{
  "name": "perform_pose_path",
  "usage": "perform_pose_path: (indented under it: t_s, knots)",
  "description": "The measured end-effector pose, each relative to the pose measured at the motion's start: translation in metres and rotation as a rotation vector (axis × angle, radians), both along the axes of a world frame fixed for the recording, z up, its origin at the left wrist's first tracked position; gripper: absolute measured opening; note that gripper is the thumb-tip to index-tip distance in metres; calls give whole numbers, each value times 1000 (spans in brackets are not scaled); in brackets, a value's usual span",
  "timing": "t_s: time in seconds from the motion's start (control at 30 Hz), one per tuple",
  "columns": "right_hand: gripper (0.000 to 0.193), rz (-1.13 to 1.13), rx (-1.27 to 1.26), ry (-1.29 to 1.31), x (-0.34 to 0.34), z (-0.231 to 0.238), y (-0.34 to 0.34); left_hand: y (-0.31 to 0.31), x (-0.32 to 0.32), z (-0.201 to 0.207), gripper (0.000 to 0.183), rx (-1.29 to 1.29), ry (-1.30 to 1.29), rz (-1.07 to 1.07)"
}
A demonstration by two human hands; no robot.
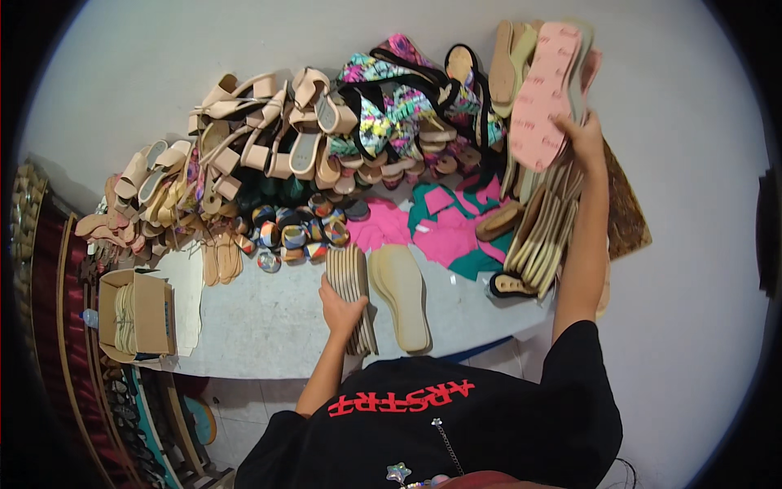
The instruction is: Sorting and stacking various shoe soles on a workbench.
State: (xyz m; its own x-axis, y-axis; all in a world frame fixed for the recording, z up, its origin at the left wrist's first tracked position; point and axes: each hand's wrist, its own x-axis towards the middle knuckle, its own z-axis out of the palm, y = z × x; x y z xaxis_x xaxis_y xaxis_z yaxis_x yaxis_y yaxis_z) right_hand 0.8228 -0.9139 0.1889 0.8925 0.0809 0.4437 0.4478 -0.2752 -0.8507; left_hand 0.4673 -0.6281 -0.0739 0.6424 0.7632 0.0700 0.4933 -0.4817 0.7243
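Near the table's front edge my left hand (342, 310) is closed around the side of a row of beige shoe soles (349, 273) standing on edge, pressed together. Just right of it a single pale sole (401, 300) lies flat, apart from my hand. My right hand (582, 140) reaches to the far right, its fingers closed on a pink printed sole (546, 94) with a grey layer behind it. Below that hand leans a slanted stack of beige soles (544, 232). More brown and cream soles (507, 69) stand behind the pink one.
Heeled beige sandals (305, 122) and colourful patterned sandals (391, 114) are heaped at the back. Pink and green fabric pieces (452, 232) lie before them, beside colourful patterned rounded pieces (289, 232). An open cardboard box (151, 314) holds pale pieces at the left. A brown board (627, 204) leans at the right.
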Motion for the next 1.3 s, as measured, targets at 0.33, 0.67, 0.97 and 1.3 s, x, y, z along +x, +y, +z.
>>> perform_pose_path:
  t_s: [0.33, 0.67, 0.97, 1.3]
  knots:
    - [85, -64, -485, 564, -136, -194, 46, 0, -1, 6, 95, -55, 9, -20]
    - [105, -212, -950, 342, -162, -233, 78, 2, -5, 6, 95, -70, 23, -26]
    - [54, -261, -977, -142, -222, -237, 86, 3, -5, 5, 95, -68, 13, -35]
    - [44, -404, -957, -82, -239, -264, 91, 3, -5, 4, 94, -64, -11, -48]
